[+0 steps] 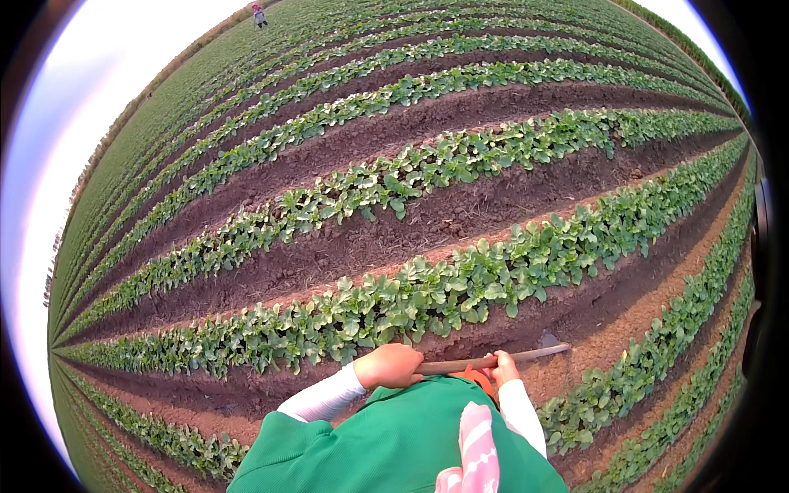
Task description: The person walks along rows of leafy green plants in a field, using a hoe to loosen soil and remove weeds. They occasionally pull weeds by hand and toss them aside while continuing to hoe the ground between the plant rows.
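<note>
A long-handled tool, apparently a hoe, lies level across the front of my body, its wooden handle seen between my two hands. My left hand is closed around the handle on the left. Further right, my right hand grips the same handle, with its fingers wrapped over it. Beyond the right hand, the handle runs on to the right over bare soil. A small grey metal blade shows beside that end, partly hidden by the handle. Just ahead of my hands grows a row of leafy green crop plants.
Soil furrows alternate with more crop rows ahead. Another plant row runs close on my right, and one lies at lower left. A person stands far off in the field. A pink patterned cloth hangs over my green top.
</note>
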Available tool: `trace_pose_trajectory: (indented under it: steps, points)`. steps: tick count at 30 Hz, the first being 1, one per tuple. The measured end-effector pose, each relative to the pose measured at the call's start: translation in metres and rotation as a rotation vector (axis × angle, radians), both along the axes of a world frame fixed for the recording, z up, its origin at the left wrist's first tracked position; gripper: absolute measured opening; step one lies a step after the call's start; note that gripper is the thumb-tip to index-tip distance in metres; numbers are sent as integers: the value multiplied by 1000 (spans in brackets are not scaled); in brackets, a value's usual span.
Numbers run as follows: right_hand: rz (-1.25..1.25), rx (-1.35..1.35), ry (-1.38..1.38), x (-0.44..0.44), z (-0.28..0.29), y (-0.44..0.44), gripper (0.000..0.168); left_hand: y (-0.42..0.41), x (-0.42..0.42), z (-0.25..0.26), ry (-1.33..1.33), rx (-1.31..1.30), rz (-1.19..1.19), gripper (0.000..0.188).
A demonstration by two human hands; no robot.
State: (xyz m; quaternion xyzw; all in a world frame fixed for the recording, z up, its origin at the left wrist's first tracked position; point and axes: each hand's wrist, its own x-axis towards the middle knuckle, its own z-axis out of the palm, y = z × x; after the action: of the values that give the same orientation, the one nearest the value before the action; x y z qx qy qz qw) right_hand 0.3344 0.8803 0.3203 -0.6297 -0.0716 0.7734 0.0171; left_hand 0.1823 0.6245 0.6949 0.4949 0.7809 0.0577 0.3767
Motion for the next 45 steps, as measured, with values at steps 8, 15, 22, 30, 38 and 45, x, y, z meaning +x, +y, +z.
trace_pose_trajectory:
  steps: [8, 15, 22, 30, 38, 45]
  points:
    - [342, 237, -6, -3, 36, -14, 25, -4, -2, -2, -94, -45, 536, 30]
    - [843, 927, -648, 19, -27, 87, 42, 7, -43, -43, -42, -239, 895, 33]
    - [568, 831, -463, 19, -159, 191, 29, -56, -62, -97, 296, -438, 1406, 33]
    - [438, 388, -334, 40, -281, 312, 16, -61, -29, -94, 560, -706, 1441, 34]
    - [372, 480, -447, 15, -403, 370, 26, -75, -3, -91, 755, -822, 1423, 39]
    - [207, 470, -471, -25, -479, 391, 29, -68, -4, -108, 799, -979, 1381, 39]
